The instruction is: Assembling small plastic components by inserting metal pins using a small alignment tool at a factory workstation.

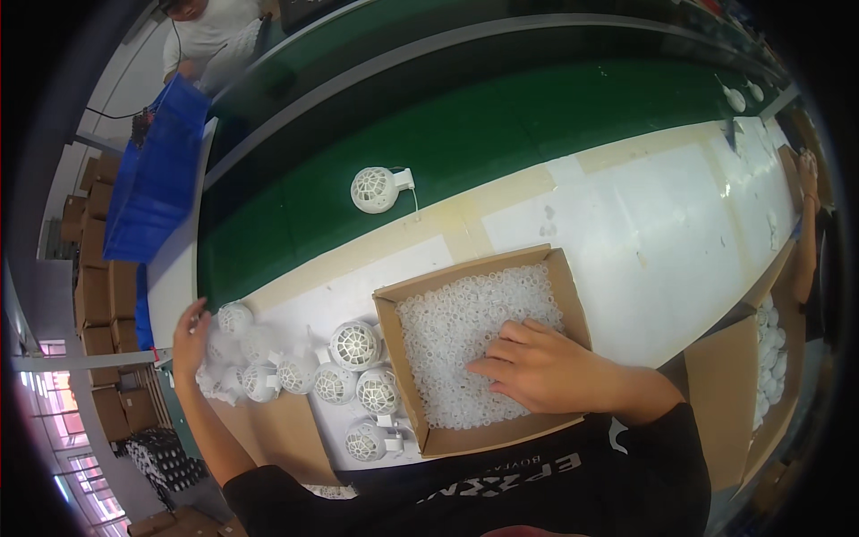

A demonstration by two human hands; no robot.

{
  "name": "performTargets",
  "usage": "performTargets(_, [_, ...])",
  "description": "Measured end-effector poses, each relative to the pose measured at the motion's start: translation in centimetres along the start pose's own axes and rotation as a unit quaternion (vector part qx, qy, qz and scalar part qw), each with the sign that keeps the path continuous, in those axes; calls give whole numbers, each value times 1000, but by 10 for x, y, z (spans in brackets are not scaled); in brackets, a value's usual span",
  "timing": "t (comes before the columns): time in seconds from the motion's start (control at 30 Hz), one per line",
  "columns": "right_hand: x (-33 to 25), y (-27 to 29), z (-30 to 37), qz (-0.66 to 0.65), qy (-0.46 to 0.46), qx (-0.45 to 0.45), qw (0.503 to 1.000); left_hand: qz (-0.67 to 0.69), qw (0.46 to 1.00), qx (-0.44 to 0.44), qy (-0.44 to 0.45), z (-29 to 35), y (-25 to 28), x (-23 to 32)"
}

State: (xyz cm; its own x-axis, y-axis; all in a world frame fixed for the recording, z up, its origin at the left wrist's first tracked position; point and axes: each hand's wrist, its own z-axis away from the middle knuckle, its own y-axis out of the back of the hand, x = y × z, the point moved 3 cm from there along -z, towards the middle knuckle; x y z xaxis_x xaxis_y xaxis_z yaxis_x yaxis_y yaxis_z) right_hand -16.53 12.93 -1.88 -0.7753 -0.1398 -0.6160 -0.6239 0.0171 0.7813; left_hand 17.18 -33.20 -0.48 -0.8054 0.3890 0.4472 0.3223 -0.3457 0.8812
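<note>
My right hand (pixel 537 365) is over a shallow cardboard box (pixel 586 313), its fingers bent and bunched at the surface of the small clear plastic rings (pixel 447 322) filling it. Whatever lies between those fingertips is too small to make out. At the far left of the white table, my left hand (pixel 190 336) is raised with its fingers apart, beside a group of round white housings with grille fronts. One housing (pixel 234 319) sits close to its fingertips, and some nearby ones are blurred. Nearer the box stand several more, among them a sharp-edged housing (pixel 355 345).
Behind the table runs a green conveyor belt (pixel 501 134), carrying one white housing (pixel 374 190) with a bracket. A blue bin (pixel 161 170) stands at the left. A co-worker (pixel 215 40) is at the far left; another person's arm (pixel 808 233) shows at the right, near a carton (pixel 720 385).
</note>
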Motion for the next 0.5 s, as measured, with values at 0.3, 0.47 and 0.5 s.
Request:
performTargets(0.3, [-12,5,-9,-7,4,0,1000,-125,989,71,-25,37,37,34])
performTargets(0.47, [-17,3,-12,-8,0,29,1000,-29,987,35,-157,60,-3,172])
performTargets(0.5, [-21,9,-13,-26,4,44,999,-22,986,30,-165,61,-14,191])
